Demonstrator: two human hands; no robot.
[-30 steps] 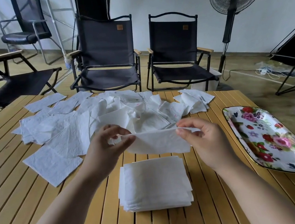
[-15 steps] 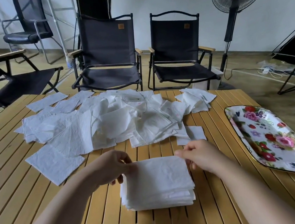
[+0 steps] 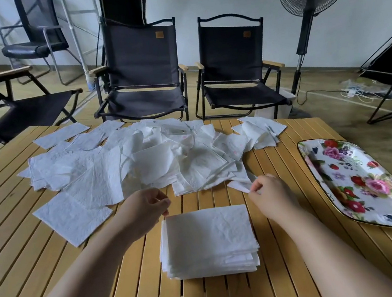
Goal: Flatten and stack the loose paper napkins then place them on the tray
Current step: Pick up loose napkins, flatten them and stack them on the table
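My right hand (image 3: 272, 197) pinches a loose napkin (image 3: 237, 185) by its corner; my left hand (image 3: 143, 213) hovers empty, fingers loosely curled, beside the stack (image 3: 208, 239) on the counter (image 3: 58, 274).

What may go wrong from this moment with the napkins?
The right hand pinches one corner of a loose napkin at the edge of the pile; pulling may drag neighbours or tear it. The stack has uneven lower edges, so it may slide apart when carried to the floral tray.
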